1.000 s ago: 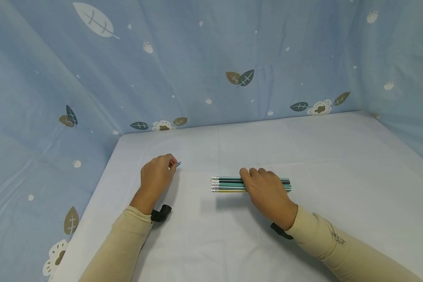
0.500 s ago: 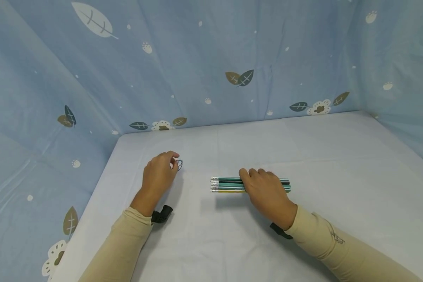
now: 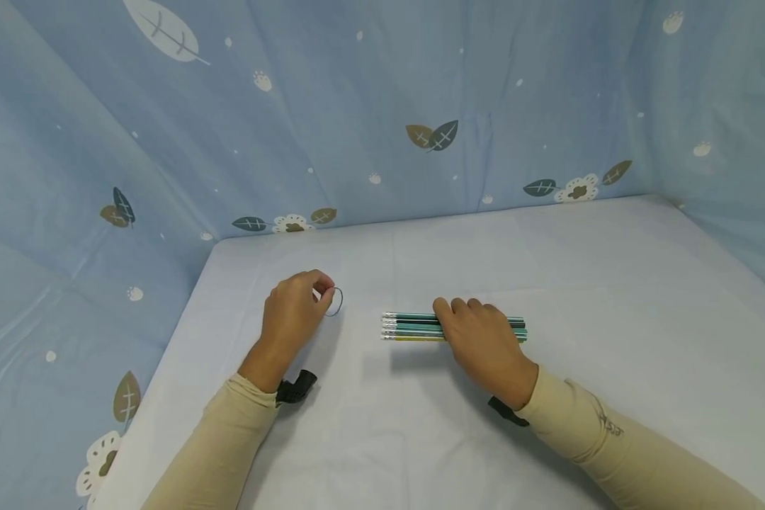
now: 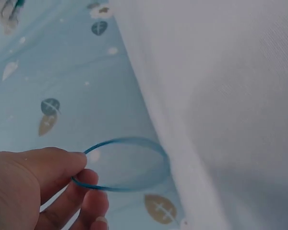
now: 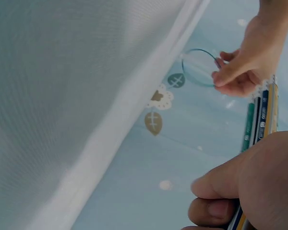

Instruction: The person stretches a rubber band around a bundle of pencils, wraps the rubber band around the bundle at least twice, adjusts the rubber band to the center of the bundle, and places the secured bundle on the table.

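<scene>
Between thumb and fingertips my left hand (image 3: 295,308) pinches a thin blue rubber band (image 4: 134,140), which hangs out as an open loop toward the right in the head view. My right hand (image 3: 481,343) grips a bundle of pencils (image 3: 414,327), mostly green and dark with one yellow, lying side by side and held level above the table. Their white eraser ends point left, toward the rubber band. A gap separates the loop from the pencils. The palm and fingers of the right hand cover the middle of the bundle.
A white cloth (image 3: 382,439) covers the table. Blue curtains (image 3: 357,106) printed with leaves and flowers enclose its back and sides. A black wrist camera (image 3: 297,387) sits under the left wrist, and another (image 3: 507,411) under the right.
The rubber band, bunched at the left fingertips before, now stands out as an open loop. My left hand has shifted slightly right. The right hand keeps its grip on the pencils.
</scene>
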### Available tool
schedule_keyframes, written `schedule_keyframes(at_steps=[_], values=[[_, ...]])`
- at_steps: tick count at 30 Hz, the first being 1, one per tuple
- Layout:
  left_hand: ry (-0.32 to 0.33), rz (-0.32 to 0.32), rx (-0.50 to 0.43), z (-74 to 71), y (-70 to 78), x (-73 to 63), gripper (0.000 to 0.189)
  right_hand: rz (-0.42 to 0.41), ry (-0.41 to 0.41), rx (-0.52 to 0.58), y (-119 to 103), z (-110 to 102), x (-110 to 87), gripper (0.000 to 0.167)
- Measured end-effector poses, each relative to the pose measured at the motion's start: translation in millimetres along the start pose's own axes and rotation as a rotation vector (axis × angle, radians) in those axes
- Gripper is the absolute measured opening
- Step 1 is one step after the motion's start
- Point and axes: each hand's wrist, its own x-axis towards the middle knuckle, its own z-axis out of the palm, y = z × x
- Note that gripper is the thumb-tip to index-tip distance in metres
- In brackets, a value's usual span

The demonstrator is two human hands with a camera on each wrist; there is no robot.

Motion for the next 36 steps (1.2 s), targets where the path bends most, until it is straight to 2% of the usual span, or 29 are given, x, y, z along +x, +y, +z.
schedule_keyframes(at_steps=[4, 11, 16, 23, 36], values=[[-0.018, 0.022, -0.067, -2.2, 13.6, -1.0, 0.005, 0.011, 0.009, 0.001, 1.4, -1.0, 1.7, 0.024], [-0.029, 0.114, -0.164, -4.3, 43.7, -8.8, 0.004, 0.037, -0.006, 0.000, 2.4, -2.0, 1.4, 0.025], [-0.038, 0.168, -0.210, -6.8, 59.0, -17.0, 0.004, 0.043, -0.019, 0.008, 1.4, -2.2, 0.9, 0.027], [-0.042, 0.175, -0.221, -8.5, 67.7, -23.9, 0.007, 0.051, -0.021, 0.010, -0.6, -1.2, 0.7, 0.026], [-0.059, 0.218, -0.248, -2.6, 71.5, -31.0, 0.009, 0.066, -0.047, 0.006, 0.9, 1.5, 2.1, 0.027]])
